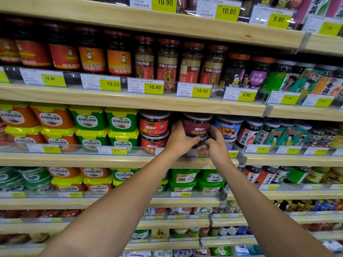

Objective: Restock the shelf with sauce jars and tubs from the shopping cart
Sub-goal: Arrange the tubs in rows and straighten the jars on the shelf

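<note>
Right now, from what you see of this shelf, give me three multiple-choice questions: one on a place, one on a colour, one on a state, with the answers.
1. Where is the held jar?
A. In a cart
B. Between the red-label jars and the blue-label jar
C. On the top shelf

2. What colour is its label?
A. Purple
B. Green
C. Yellow

3. How is it held?
A. By the left hand alone
B. By no hand
C. By the left hand and the right hand

Answers:
1. B, since red labels stand to its left and a blue one to its right.
2. A, the label is plainly purple.
3. C, fingers of both hands curl round it.
</note>
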